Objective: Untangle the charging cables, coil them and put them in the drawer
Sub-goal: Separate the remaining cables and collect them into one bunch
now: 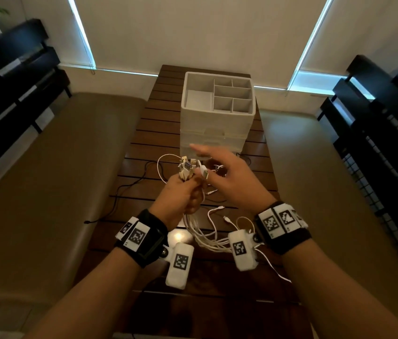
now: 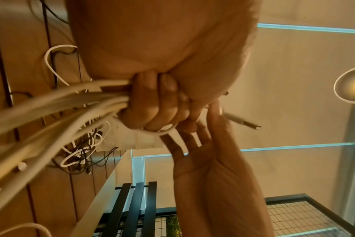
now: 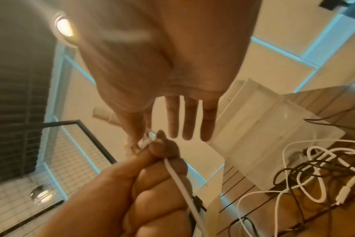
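My left hand point(image 1: 183, 194) grips a bundle of white charging cables point(image 2: 61, 99) in its fist. Their plug ends point(image 1: 187, 168) stick up above the fist, and the strands hang down to the table point(image 1: 200, 236). My right hand point(image 1: 227, 177) hovers just right of the plugs with its fingers point(image 3: 188, 118) straight and spread, the thumb close to the plug ends. I cannot tell whether it touches them. Beyond the hands stands the white drawer unit point(image 1: 214, 138), its front drawers closed and open compartments on top.
Loose white and black cables point(image 3: 314, 168) lie tangled on the dark slatted table point(image 1: 159, 133) in front of the drawer unit. A black cable point(image 1: 129, 189) trails off the table's left side. Padded benches point(image 1: 58, 179) flank the table.
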`<action>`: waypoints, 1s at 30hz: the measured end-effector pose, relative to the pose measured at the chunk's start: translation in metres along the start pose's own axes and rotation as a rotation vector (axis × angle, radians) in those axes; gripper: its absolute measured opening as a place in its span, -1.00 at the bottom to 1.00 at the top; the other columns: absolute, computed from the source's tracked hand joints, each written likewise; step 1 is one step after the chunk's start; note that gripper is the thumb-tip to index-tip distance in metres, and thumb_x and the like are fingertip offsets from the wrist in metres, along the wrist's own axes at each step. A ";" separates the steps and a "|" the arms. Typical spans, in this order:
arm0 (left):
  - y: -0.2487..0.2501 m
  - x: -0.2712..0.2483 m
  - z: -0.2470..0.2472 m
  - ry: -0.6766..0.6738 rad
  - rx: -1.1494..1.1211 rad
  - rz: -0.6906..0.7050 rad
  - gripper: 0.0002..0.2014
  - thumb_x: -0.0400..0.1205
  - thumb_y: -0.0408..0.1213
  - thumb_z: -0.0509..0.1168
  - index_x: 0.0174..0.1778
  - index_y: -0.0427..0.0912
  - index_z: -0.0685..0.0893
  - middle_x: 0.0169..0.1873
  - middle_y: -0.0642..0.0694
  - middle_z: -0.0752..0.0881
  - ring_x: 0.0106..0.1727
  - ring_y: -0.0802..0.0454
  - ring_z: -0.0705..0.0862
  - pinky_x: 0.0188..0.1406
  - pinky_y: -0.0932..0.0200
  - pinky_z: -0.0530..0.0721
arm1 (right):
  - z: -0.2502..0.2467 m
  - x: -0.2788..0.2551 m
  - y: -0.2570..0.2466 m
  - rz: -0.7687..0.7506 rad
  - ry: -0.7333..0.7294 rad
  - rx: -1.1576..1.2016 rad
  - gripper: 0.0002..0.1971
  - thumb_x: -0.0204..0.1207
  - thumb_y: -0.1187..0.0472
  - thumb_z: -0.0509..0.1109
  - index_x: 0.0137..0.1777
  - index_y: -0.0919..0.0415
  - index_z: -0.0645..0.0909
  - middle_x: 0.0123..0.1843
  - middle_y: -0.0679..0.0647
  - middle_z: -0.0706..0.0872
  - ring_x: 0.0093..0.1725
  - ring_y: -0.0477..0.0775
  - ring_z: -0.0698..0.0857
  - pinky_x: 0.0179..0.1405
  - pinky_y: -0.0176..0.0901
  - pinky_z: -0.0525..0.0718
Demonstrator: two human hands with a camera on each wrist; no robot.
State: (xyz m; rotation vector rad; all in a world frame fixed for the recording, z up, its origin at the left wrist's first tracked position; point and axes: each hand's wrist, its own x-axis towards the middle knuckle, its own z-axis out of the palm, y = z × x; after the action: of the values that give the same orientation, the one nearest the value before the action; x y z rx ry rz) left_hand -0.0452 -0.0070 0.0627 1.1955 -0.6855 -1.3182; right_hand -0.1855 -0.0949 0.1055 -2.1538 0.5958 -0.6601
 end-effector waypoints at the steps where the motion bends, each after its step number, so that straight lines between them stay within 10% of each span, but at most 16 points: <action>1: 0.000 -0.001 0.001 -0.006 0.007 -0.009 -0.66 0.87 -0.12 0.21 -0.24 -0.09 0.53 -0.53 0.02 0.26 -0.57 0.13 0.17 -0.58 0.23 0.09 | 0.003 0.000 -0.003 -0.045 0.025 0.023 -0.59 0.70 0.18 0.47 0.53 -0.02 0.66 0.35 -0.07 0.71 0.38 -0.11 0.67 0.39 -0.20 0.64; 4: -0.002 -0.003 0.001 -0.037 0.048 -0.027 -0.67 0.86 -0.09 0.20 -0.21 -0.11 0.50 -0.53 0.01 0.24 -0.57 0.11 0.15 -0.60 0.25 0.13 | 0.010 0.002 -0.005 -0.099 0.083 0.031 -0.76 0.68 0.23 0.48 0.30 0.07 0.82 0.27 -0.09 0.78 0.38 -0.03 0.69 0.39 0.02 0.67; 11: 0.002 -0.008 0.000 0.054 0.024 0.097 -0.61 0.83 0.05 0.21 0.05 -0.15 0.82 -0.46 0.01 0.24 -0.50 0.09 0.17 -0.59 0.22 0.17 | -0.002 0.006 -0.005 0.092 0.468 0.214 -0.74 0.80 0.15 0.32 0.40 0.12 0.70 -0.25 0.16 0.70 -0.30 0.01 0.64 -0.33 -0.02 0.67; 20: 0.031 -0.021 0.019 0.149 0.034 0.313 -0.71 0.84 -0.32 0.23 -0.23 -0.25 0.59 -0.61 0.15 0.63 -0.61 0.29 0.60 -0.58 0.44 0.55 | 0.026 -0.005 -0.009 0.168 0.260 0.192 -0.85 0.73 0.18 0.45 -0.01 0.22 0.56 -0.25 0.17 0.81 -0.38 0.24 0.76 -0.48 0.20 0.75; 30: 0.033 -0.017 0.013 0.138 0.060 0.245 -0.75 0.82 -0.32 0.31 -0.20 -0.23 0.61 -0.57 0.12 0.57 -0.59 0.26 0.54 -0.58 0.39 0.51 | 0.041 -0.003 -0.011 0.152 0.251 0.203 -0.77 0.73 0.33 0.39 0.27 0.14 0.44 -0.25 0.10 0.83 -0.44 -0.06 0.73 -0.47 -0.21 0.65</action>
State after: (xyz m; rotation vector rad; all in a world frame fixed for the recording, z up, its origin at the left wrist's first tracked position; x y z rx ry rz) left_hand -0.0490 0.0002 0.1009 1.1965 -0.7499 -1.0088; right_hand -0.1602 -0.0642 0.0914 -1.8314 0.7824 -0.8749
